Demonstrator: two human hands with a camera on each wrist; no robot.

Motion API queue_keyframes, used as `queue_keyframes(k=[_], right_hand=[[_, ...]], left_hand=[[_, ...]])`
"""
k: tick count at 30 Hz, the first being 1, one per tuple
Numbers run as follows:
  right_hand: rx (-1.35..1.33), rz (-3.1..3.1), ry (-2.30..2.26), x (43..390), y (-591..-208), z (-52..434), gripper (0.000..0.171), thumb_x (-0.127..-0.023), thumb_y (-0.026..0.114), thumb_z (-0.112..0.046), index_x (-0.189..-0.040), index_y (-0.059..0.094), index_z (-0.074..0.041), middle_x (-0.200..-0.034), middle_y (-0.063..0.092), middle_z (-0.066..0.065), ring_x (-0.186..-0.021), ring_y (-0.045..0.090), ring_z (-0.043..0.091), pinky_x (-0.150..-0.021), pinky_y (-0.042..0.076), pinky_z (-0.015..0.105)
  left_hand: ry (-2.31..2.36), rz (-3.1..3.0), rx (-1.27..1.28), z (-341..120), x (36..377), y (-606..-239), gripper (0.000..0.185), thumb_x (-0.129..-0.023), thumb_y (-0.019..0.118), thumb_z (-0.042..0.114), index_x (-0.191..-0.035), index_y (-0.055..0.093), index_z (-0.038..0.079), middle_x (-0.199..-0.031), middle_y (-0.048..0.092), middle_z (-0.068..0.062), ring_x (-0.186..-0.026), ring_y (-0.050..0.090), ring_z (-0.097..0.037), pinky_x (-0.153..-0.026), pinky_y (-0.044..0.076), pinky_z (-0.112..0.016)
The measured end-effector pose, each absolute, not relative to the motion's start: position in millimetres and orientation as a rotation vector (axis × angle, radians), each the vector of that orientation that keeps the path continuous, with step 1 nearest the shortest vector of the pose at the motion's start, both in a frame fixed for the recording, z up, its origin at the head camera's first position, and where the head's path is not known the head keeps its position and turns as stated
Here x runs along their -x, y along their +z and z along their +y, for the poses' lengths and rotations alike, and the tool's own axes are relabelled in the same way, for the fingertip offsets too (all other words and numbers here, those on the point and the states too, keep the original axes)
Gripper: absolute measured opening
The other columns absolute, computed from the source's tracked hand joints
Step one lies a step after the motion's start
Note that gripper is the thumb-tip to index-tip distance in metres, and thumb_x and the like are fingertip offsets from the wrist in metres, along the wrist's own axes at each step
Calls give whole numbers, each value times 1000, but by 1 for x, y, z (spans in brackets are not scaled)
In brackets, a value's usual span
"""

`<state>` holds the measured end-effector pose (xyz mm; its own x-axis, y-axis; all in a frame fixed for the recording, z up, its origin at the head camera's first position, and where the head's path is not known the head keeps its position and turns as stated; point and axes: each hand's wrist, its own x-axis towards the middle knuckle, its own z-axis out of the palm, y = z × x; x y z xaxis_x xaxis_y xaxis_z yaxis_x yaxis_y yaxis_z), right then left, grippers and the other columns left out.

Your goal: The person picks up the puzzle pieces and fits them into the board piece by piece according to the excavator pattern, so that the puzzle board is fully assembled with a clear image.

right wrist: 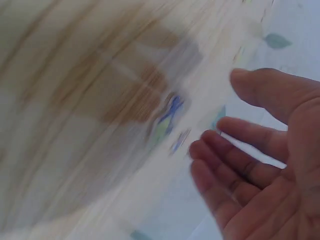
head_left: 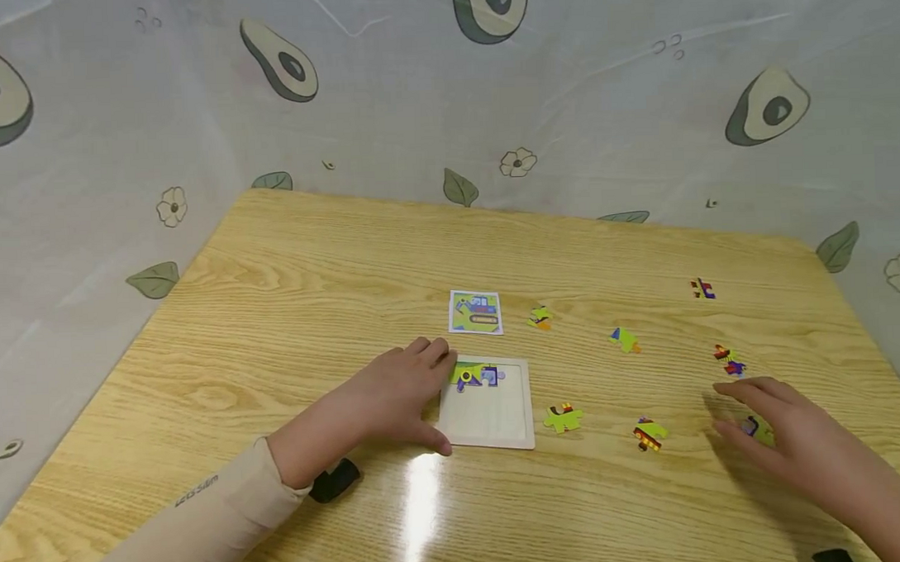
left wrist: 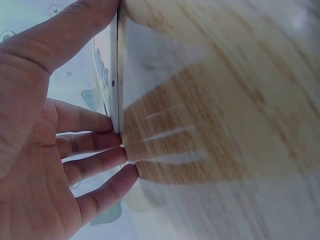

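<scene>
A pale wooden puzzle tray (head_left: 492,420) lies mid-table with a few green and purple pieces (head_left: 476,375) fitted along its top row. My left hand (head_left: 424,393) rests against the tray's left edge (left wrist: 114,85), its fingers (left wrist: 95,145) straight and the thumb at the near corner. My right hand (head_left: 752,411) hovers at the right with its fingers (right wrist: 225,150) relaxed and spread, holding nothing, just over a loose green piece (head_left: 758,427). That piece shows only as a blur (right wrist: 167,117) in the right wrist view.
A small picture card (head_left: 475,311) lies just behind the tray. Several loose pieces are scattered to the right (head_left: 563,418) (head_left: 649,434) (head_left: 625,339) (head_left: 541,317) (head_left: 728,360) (head_left: 703,289). An avocado-print cloth (head_left: 443,91) surrounds the wooden table (head_left: 273,320).
</scene>
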<state>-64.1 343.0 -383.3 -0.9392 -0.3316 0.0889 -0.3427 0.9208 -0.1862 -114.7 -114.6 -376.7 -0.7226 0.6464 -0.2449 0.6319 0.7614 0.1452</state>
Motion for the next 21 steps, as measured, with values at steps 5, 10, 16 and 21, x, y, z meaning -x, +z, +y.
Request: queue_keyframes(k=[5, 10, 16, 21], right_hand=[[-307, -3233, 310, 56, -385, 374, 57, -94, 79, -30, -128, 62, 12, -118, 62, 35, -103, 61, 53, -77, 53, 62], [-263, -3256, 333, 49, -394, 388, 50, -96, 77, -29, -123, 66, 11, -104, 66, 22, -92, 63, 19, -71, 55, 42], [-359, -3092, 399, 45, -406, 390, 30, -87, 83, -7, -111, 71, 6, -96, 65, 9, -79, 40, -20, -60, 50, 19], [-295, -3139, 372, 49, -405, 389, 30, -85, 82, -1, -112, 70, 6, -99, 66, 13, -76, 46, -19, -61, 55, 22]], left_hand=[[83, 2673, -988, -114, 115, -378, 117, -75, 81, 72, -158, 41, 1, -151, 49, -9, -133, 50, -26, -108, 50, -44], [61, 2677, -993, -113, 115, -377, 117, -75, 81, 73, -158, 41, 1, -151, 49, -9, -132, 50, -26, -108, 51, -44], [59, 2681, -1001, -113, 114, -378, 116, -75, 81, 73, -157, 42, 1, -149, 49, -9, -130, 51, -26, -107, 51, -43], [65, 2686, -1001, -113, 113, -377, 115, -75, 82, 72, -157, 42, 1, -148, 50, -8, -129, 50, -25, -107, 51, -42]])
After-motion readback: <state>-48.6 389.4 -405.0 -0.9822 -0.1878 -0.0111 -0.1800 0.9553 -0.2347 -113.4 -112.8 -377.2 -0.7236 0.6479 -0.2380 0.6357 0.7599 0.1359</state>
